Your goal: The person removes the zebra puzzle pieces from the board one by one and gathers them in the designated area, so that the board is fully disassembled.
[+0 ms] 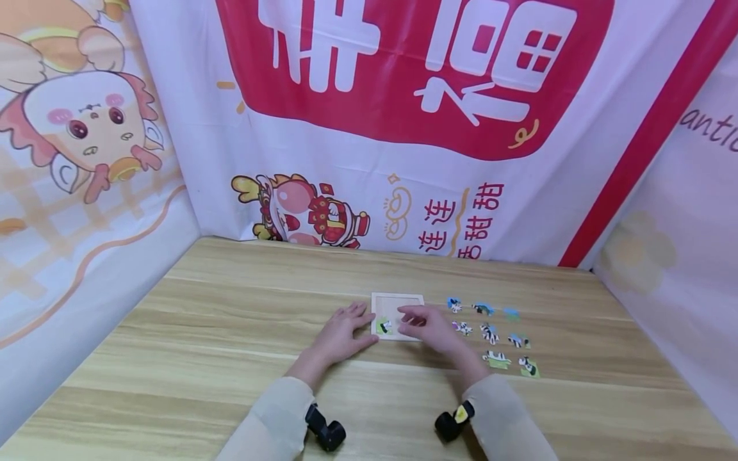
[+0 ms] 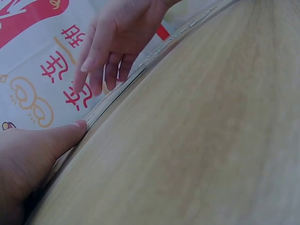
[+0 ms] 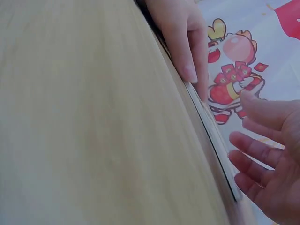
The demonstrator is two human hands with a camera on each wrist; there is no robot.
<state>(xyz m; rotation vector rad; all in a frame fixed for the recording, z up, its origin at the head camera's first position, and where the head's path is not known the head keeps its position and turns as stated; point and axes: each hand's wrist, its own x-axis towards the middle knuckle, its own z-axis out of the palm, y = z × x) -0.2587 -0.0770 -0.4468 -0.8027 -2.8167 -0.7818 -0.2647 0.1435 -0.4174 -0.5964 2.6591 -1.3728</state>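
A shallow square puzzle tray (image 1: 398, 296) with a pale raised rim lies on the table. One green piece with a black-and-white animal (image 1: 384, 326) sits in its front left corner. My left hand (image 1: 340, 336) rests at the tray's left side, thumb at the front left corner and fingers stretched along the edge. In the right wrist view, the left thumb (image 3: 189, 75) touches the tray's edge. Over the tray's right part hovers my right hand (image 1: 429, 326), its fingers loosely bent and apart. Nothing shows between them in the left wrist view.
Several loose puzzle pieces with zebra and panda prints lie in rough rows right of the tray, among them a zebra piece (image 1: 489, 333) and a panda piece (image 1: 528, 366). The wooden table (image 1: 230, 307) meets a printed cloth (image 1: 369, 147) at the back.
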